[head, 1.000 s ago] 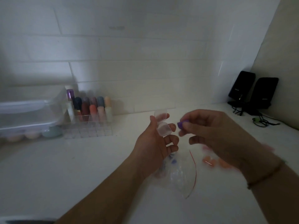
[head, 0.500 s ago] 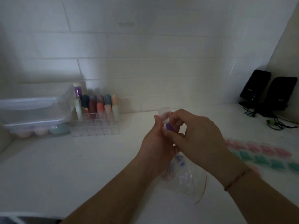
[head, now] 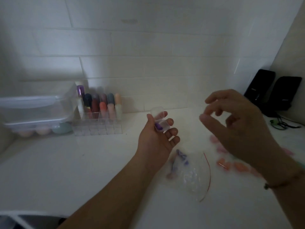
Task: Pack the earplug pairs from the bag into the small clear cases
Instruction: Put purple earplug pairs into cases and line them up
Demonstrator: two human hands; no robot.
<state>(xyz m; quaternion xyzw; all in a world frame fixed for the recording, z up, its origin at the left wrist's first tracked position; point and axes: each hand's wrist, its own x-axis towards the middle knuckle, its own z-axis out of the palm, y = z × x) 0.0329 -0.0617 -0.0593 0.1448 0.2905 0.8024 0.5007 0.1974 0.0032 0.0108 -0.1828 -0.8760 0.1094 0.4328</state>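
Left hand raised palm-up over the white countertop, fingers curled round a small clear hinged case with lid up and a purple earplug inside. Right hand lifted well apart from it, fingers loosely bent, holding nothing. Open air between the two. Below, a crumpled clear plastic bag with red seal strip, purple plugs within. Blurred orange and pink filled cases behind the right wrist. White tiled wall close behind.
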